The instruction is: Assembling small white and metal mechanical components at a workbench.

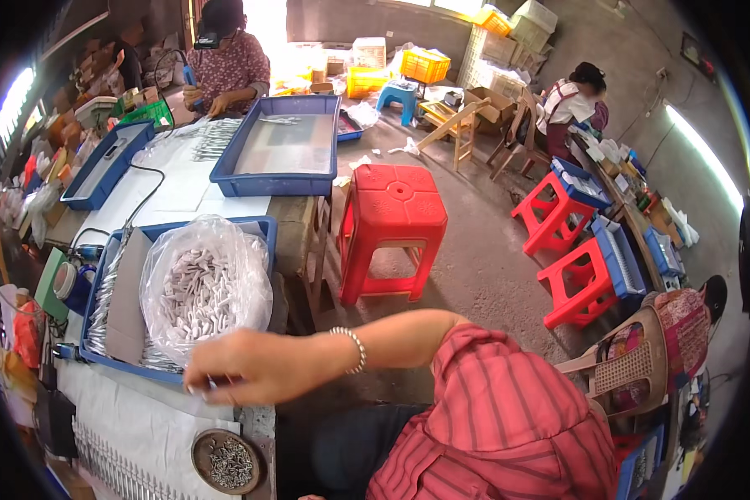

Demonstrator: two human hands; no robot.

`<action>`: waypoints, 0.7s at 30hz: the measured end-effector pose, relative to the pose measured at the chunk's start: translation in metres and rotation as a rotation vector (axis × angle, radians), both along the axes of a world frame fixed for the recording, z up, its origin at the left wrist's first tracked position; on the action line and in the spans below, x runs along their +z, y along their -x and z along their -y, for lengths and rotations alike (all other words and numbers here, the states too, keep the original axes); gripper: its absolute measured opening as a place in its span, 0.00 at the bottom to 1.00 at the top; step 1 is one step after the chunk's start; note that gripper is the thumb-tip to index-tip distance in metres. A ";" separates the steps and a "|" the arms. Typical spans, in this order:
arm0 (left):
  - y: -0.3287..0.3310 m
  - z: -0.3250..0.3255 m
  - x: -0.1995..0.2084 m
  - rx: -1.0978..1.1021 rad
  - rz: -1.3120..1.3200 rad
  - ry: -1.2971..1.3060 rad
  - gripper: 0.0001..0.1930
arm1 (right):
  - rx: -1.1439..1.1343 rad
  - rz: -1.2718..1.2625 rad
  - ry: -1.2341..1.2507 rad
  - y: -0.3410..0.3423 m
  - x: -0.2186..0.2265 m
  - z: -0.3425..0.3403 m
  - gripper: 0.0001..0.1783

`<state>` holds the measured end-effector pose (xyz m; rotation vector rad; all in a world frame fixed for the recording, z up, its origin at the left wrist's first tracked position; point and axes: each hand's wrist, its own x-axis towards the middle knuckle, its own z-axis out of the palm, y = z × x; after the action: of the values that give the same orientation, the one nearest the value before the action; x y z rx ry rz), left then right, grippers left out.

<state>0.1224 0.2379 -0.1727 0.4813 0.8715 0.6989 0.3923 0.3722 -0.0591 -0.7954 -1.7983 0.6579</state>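
Note:
My right hand (237, 367) reaches across the near edge of a blue tray (273, 250), a beaded bracelet on its wrist. Its fingers are bent together, and what lies between them is too small to make out. Inside the tray sits a clear plastic bag (254, 296) full of small whitish, elongated pieces (196, 292). Slim silvery pieces (100, 321) lie along the tray's left side, beside a cardboard strip (129, 292). Below my hand stands a round brown dish (198, 454) of tiny metal parts (230, 463). My left hand does not show clearly; just a sliver of skin meets the bottom edge.
Silvery pointed pieces (121, 458) stand in a row on white paper. A larger blue tray (333, 150) is farther along the table, where another person (233, 67) works. A red stool (396, 196) stands right of the table. A black cable (150, 187) crosses the tabletop.

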 end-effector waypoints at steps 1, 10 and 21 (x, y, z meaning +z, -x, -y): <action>0.000 0.001 -0.001 -0.002 0.007 -0.003 0.16 | 0.044 -0.038 0.044 0.007 -0.008 0.008 0.10; -0.012 0.009 0.008 0.011 0.022 -0.025 0.16 | 0.214 -0.154 0.272 0.037 -0.038 0.052 0.10; 0.000 0.008 0.015 0.132 -0.015 -0.020 0.17 | 0.255 -0.139 0.555 0.081 -0.067 0.049 0.10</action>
<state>0.1223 0.2301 -0.1575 0.4500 0.9174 0.8262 0.3116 0.3237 -0.1257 -0.8577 -1.6168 1.3845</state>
